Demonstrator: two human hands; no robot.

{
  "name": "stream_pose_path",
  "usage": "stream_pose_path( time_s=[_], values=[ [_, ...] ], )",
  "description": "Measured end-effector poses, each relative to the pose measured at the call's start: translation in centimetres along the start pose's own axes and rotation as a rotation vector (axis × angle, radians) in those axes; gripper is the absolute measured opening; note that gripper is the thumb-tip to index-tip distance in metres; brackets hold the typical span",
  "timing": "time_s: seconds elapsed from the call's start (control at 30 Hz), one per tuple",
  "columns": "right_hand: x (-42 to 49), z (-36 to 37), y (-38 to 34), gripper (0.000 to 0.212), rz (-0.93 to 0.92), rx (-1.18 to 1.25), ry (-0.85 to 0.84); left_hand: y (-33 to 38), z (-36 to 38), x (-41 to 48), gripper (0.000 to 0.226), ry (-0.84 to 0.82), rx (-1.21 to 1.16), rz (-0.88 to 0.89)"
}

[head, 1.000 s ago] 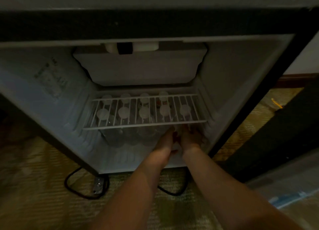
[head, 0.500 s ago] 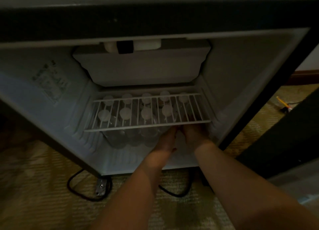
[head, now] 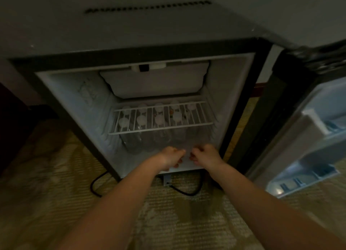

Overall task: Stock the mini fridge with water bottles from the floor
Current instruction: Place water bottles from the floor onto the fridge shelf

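Note:
The mini fridge (head: 234,99) stands open in front of me. Several clear water bottles (head: 142,135) with white caps stand on its floor in two rows under the white wire shelf (head: 161,130). At the fridge's front lip my left hand (head: 171,158) and my right hand (head: 206,155) hover side by side a little apart. Their fingers are loosely curled and hold nothing. Both hands are in front of the bottles and touch none of them. No bottle on the floor is in view.
The fridge door (head: 309,146) hangs open at the right, its inner racks facing me. A small freezer box (head: 155,81) fills the top of the cabinet. A black power cord (head: 187,192) loops on the patterned carpet (head: 56,174) below the fridge.
Both hands were under the shelf on a bottle at the right. That bottle now stands in the back row, and the hands have let go and drawn back. My head has pulled back too.

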State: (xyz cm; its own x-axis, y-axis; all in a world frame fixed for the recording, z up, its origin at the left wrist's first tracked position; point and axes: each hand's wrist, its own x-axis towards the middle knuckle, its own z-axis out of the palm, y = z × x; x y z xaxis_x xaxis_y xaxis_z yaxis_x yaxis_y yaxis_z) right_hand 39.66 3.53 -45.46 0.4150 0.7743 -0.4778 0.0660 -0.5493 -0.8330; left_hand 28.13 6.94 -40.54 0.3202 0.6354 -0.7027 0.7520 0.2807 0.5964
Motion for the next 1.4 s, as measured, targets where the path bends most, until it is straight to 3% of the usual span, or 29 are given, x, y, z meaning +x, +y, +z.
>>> stream_pose_path(
  time_s=[0.33,0.57,0.67,0.9,1.0,1.17,1.4],
  values=[
    [-10.2,-7.1,-3.9,0.027,-0.159,-0.081,-0.036,6.2,-0.4,-12.5,0.05,-0.047,0.379,0.119],
    [-20.8,-16.0,-5.1,0.023,-0.231,-0.111,0.004,10.3,5.7,-23.4,0.05,-0.102,0.479,0.245],
    [-24.2,-19.3,-3.7,0.011,-0.22,-0.113,0.027,10.8,9.4,-26.5,0.039,-0.118,0.526,0.305],
    [-32.6,-26.0,3.9,0.009,-0.208,-0.23,0.109,9.4,19.5,-31.3,0.044,-0.117,0.655,0.465],
    [-35.8,-28.2,8.1,0.018,-0.18,-0.335,0.118,7.6,24.0,-32.3,0.034,-0.162,0.686,0.494],
    [-40.2,-31.0,16.9,0.022,-0.049,-0.45,0.163,3.8,32.1,-32.4,0.025,-0.323,0.621,0.397],
    [-42.7,-29.1,26.5,0.031,0.099,-0.453,0.175,-1.3,38.9,-31.1,0.014,-0.377,0.625,0.295]
  ],
)
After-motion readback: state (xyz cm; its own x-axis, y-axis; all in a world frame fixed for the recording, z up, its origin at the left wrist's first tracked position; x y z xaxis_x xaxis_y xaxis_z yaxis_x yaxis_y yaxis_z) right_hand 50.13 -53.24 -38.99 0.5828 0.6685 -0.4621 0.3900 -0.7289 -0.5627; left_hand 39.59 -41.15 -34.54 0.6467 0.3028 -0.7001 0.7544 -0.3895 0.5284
